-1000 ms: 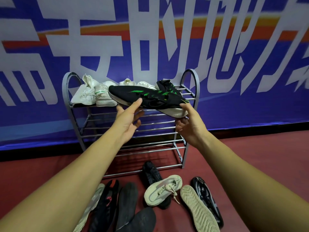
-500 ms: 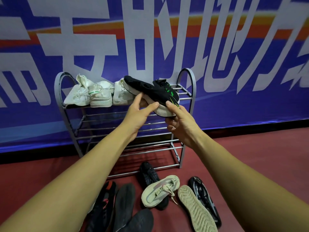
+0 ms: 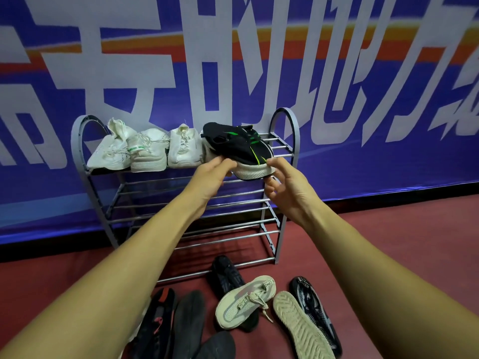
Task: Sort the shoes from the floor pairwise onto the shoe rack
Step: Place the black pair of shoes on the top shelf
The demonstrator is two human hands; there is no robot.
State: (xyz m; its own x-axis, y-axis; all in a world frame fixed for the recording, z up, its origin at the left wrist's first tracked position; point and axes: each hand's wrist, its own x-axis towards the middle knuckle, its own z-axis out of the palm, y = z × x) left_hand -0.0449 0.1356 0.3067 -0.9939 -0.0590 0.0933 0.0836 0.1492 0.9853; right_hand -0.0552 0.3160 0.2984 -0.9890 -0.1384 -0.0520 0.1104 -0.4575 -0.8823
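A black sneaker with green stripes and a white sole (image 3: 241,149) lies toe-away on the top shelf of the grey metal shoe rack (image 3: 290,130), its heel over the front rail. My left hand (image 3: 211,174) grips the heel's left side. My right hand (image 3: 285,185) touches the heel's right side with thumb and fingertips. A second black and green sneaker (image 3: 252,132) sits just behind it. Left of these stand three white sneakers (image 3: 145,149) in a row.
On the red floor before the rack lie several loose shoes: a beige sneaker (image 3: 246,299), an upturned beige sole (image 3: 298,325), a black patterned shoe (image 3: 313,307), a black shoe (image 3: 225,273) and dark shoes (image 3: 176,325). The lower shelves (image 3: 194,229) hold nothing. A blue banner backs the rack.
The black sneaker went from sideways in the air to pointing away, and came down onto the top shelf beside its match. Both hands followed, now at its heel.
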